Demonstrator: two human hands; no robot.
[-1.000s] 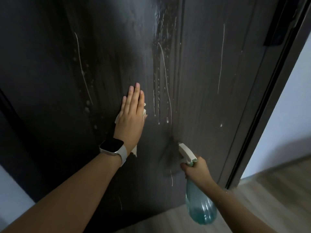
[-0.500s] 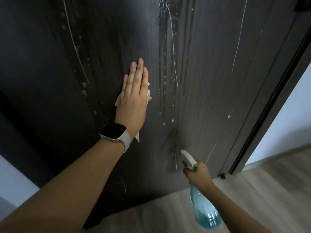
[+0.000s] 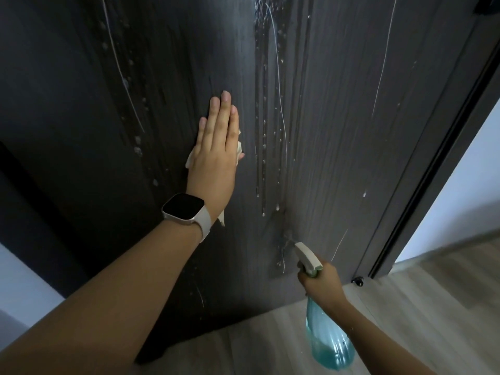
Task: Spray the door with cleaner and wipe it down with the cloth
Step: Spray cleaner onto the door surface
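since earlier: left hand point(image 3: 216, 155) slid cloth point(image 3: 190, 161) up door point(image 3: 324, 131) | left grip: flat, pressing cloth on door | right hand point(image 3: 320, 284) closed on bottle point(image 3: 328, 339), low by door | drips point(image 3: 281, 125) run vertical just right of cloth; left hand nearer

Pale wood-look floor point(image 3: 422, 307), small black doorstop point(image 3: 357, 280) on it.

Your left hand point(image 3: 216, 155) slides the cloth point(image 3: 189, 159) higher up the door point(image 3: 338, 131), away from its bottom edge. Your right hand point(image 3: 320, 282) drops the spray bottle point(image 3: 328, 339) lower, nearer that edge.
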